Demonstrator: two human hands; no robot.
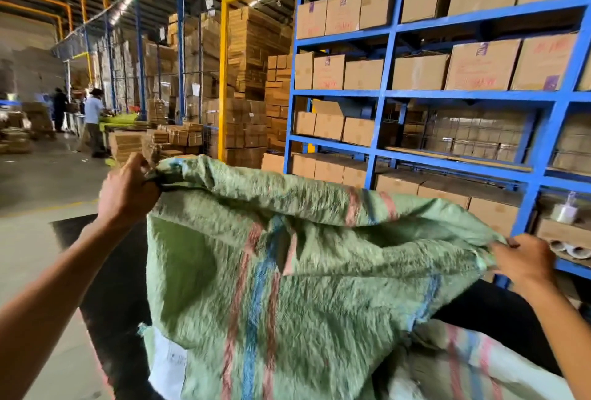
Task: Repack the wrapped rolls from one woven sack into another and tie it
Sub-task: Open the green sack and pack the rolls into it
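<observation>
Stretching green sack (287,271) between left hand (128,191), right hand (521,262).

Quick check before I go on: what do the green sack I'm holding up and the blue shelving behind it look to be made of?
The green sack looks like woven plastic, probably polypropylene: a fine crosshatch weave, a dull sheen, stiff creases, and red and blue stripes running down it. Left hand and right hand bunch its top edge. The blue rack looks like painted steel: straight, thin beams with an even glossy coat.

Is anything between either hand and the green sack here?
No. The left hand grips one bunched top corner of the green sack and the right hand grips the opposite edge; both are directly on the fabric.
</observation>
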